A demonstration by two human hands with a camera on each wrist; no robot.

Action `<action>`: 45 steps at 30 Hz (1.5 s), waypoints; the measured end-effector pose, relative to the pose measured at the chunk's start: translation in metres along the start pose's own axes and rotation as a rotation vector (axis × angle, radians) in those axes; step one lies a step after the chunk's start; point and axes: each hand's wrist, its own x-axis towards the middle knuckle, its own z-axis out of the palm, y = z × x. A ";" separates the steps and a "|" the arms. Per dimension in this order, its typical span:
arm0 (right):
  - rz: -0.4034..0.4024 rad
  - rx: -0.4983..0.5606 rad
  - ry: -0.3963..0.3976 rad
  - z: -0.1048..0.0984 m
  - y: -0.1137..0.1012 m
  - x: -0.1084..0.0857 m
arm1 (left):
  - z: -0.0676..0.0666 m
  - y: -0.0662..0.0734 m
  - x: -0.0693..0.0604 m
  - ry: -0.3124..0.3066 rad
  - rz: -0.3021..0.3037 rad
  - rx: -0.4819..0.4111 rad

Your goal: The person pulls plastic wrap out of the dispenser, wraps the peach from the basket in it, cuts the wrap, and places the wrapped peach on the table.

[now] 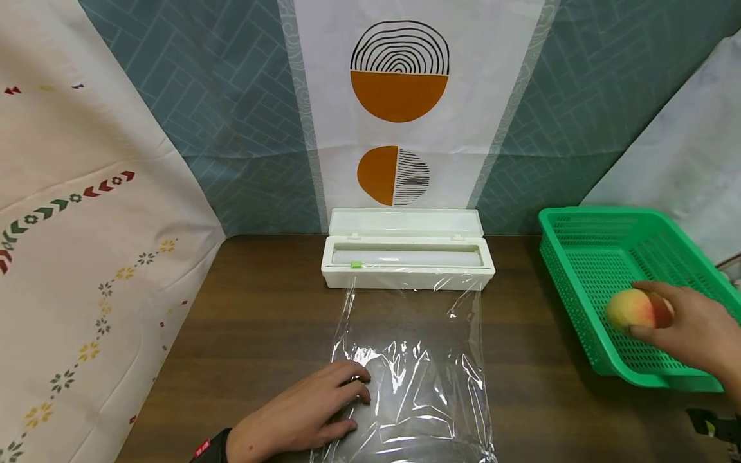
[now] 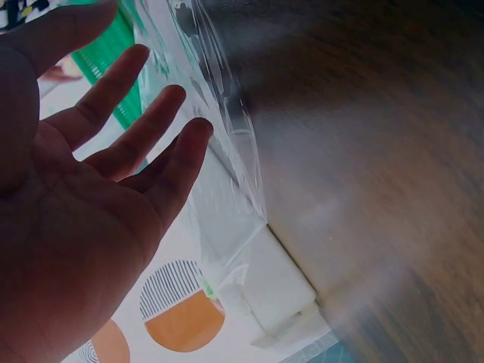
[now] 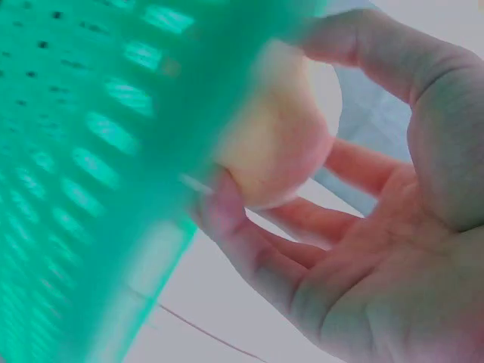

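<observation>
A yellow and red peach (image 1: 632,310) is gripped between the thumb and fingers of my right hand (image 1: 695,326), over the green plastic basket (image 1: 604,360). In the right wrist view the peach (image 3: 283,144) shows behind the basket's blurred wall (image 3: 151,197). My left hand (image 1: 309,411) rests at the left edge of a sheet of clear cling film (image 1: 417,392), fingers spread and loosely bent. The left wrist view shows that hand (image 2: 83,189) with its fingers apart and nothing in its palm. The film runs out from a white cling film dispenser (image 1: 405,280), whose lid is raised.
A green slider (image 1: 356,264) sits on the dispenser's front edge. Behind the brown wooden table (image 1: 255,308) hangs a patterned cloth (image 1: 249,116). A white embroidered cloth (image 1: 87,257) borders the left side.
</observation>
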 end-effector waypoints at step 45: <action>-0.623 0.368 -0.022 0.114 -0.260 0.006 | 0.016 0.051 0.050 -0.111 0.366 0.399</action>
